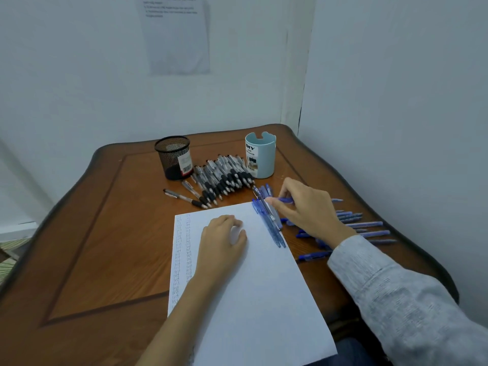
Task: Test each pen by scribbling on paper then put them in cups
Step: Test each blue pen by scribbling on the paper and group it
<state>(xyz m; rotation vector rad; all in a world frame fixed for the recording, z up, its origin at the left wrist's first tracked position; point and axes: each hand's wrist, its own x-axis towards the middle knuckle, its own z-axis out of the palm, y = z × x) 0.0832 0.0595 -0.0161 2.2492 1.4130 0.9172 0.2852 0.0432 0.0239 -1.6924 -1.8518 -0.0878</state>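
A white sheet of paper (258, 281) lies on the wooden table, with rows of small scribbles down its left margin. My left hand (223, 239) rests on the sheet, its fingers loosely curled and holding nothing. My right hand (303, 207) pinches a blue pen (286, 199) over a spread of blue pens (272, 224) at the paper's right edge. A heap of black pens (224, 175) lies behind the paper. A black mesh cup (173, 157) stands at the back left and a light blue cup (261, 154) at the back right.
More blue pens (364, 225) lie scattered to the right, partly hidden by my right arm. Two black pens (184, 198) lie apart from the heap. Walls close in behind and to the right of the table (92, 247). A printed sheet (175, 35) hangs on the back wall.
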